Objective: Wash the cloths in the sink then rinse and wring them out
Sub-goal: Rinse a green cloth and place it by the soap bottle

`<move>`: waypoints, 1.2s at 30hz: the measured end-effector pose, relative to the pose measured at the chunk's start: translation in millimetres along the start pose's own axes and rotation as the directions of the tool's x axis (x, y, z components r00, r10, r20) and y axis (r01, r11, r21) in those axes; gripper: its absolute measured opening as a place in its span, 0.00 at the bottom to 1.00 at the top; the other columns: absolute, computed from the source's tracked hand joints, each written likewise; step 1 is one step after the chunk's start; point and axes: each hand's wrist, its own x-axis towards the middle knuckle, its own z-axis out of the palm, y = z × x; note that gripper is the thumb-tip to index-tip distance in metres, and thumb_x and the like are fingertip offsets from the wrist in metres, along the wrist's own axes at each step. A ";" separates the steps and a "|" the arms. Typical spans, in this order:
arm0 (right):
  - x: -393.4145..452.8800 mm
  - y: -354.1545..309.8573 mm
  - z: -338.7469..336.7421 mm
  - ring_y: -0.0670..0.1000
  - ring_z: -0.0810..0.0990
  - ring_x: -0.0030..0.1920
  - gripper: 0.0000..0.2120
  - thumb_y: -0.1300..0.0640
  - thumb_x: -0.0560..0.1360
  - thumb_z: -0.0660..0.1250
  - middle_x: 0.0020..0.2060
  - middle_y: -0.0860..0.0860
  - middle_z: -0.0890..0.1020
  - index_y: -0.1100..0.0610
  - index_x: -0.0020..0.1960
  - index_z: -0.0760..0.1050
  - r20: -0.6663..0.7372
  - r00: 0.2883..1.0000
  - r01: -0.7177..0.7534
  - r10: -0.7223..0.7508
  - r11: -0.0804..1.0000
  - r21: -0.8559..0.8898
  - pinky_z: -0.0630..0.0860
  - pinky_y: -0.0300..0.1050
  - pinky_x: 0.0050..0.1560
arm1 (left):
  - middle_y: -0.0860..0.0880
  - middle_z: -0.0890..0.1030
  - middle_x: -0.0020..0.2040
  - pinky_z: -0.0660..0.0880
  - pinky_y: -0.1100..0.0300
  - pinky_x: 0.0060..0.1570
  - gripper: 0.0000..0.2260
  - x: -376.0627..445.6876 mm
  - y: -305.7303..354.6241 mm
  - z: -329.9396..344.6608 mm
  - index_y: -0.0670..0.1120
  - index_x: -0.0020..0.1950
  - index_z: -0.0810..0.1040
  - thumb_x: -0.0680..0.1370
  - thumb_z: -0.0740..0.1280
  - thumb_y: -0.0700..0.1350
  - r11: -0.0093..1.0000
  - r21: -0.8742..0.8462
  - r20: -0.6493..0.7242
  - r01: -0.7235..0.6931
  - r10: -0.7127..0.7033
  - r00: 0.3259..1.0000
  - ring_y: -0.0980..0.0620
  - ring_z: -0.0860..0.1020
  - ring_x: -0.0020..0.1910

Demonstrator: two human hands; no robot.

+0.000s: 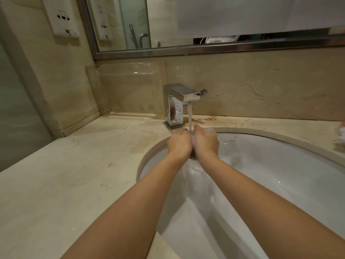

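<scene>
A small dark scrap, probably a cloth (192, 156), shows only in the gap under the two wrists, over the sink (280, 165); it is too hidden to tell more. The left hand (179, 144) and the right hand (206, 143) are held side by side, almost touching, backs toward the camera, just below the faucet (183, 101). Their fingers point away and curl out of sight, so it cannot be told whether either one grips the scrap or is cupped loosely. A stream of water (190, 116) falls from the faucet spout straight into the narrow gap between the hands and runs down into the white basin beneath them.

The faucet is a square chrome block standing on the beige stone counter (74, 174) at the back rim of the sink. Just left of the faucet a clear plastic holder (130, 86) leans against the wall. Above the faucet runs the metal-framed mirror (168, 21). Farther left of the faucet, high on the wall, hangs a white socket plate (62, 17). Far right of the faucet, at the edge of the view, something white (340, 134) lies on the counter.
</scene>
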 end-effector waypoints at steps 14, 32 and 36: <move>-2.5 7.0 -7.8 0.54 0.79 0.46 0.20 0.40 0.81 0.52 0.51 0.56 0.79 0.54 0.59 0.71 0.220 0.941 -0.298 0.258 0.938 0.175 0.75 0.45 0.34 | 0.49 0.76 0.48 0.75 0.57 0.49 0.09 -1.1 3.6 -1.3 0.48 0.56 0.73 0.83 0.57 0.50 0.973 -0.008 -0.051 -0.233 0.232 0.971 0.51 0.76 0.49; 1.0 15.0 -19.3 0.52 0.80 0.52 0.07 0.53 0.78 0.66 0.46 0.50 0.82 0.55 0.52 0.79 0.073 0.997 0.009 -0.025 0.975 0.221 0.77 0.52 0.59 | 0.44 0.79 0.58 0.72 0.46 0.64 0.13 4.0 7.2 -8.4 0.44 0.64 0.73 0.84 0.55 0.47 0.987 -0.156 0.016 -0.035 0.038 0.999 0.45 0.77 0.59; 6.1 16.6 -32.9 0.48 0.79 0.43 0.10 0.49 0.74 0.71 0.39 0.49 0.81 0.57 0.46 0.80 0.023 0.999 -0.038 0.033 0.963 0.266 0.79 0.41 0.46 | 0.42 0.79 0.55 0.73 0.47 0.63 0.18 0.2 6.9 -7.5 0.43 0.62 0.73 0.83 0.56 0.54 0.996 -0.019 0.204 0.084 -0.078 0.976 0.44 0.77 0.56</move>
